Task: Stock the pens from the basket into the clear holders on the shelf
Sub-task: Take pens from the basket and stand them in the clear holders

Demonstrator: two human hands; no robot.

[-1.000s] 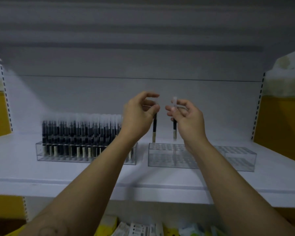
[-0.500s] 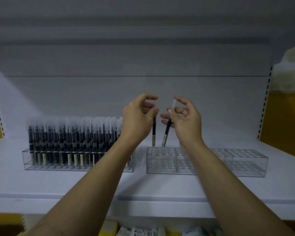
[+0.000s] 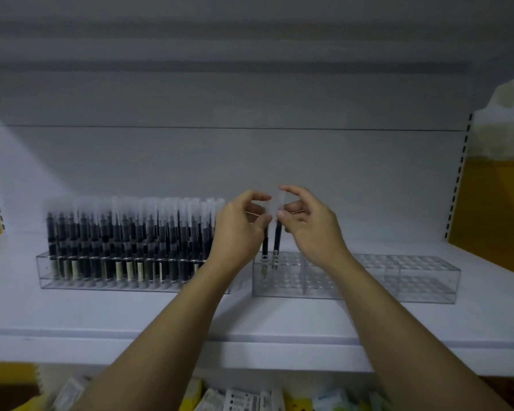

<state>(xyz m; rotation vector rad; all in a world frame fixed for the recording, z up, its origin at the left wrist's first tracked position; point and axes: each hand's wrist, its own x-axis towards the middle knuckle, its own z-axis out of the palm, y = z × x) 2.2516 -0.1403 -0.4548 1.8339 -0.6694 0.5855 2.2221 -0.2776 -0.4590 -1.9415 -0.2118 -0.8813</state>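
Moved since half a second ago: both pens lowered, tips now in the left-end holes of the right holder. Left hand: grip pinches left pen. Right hand: grip pinches right pen. Step: seating. Next, likely: push down, release.

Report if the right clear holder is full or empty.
Almost empty. The clear plastic holder holds just two black pens at its left end, pinched by the left hand and right hand; other holes are bare.
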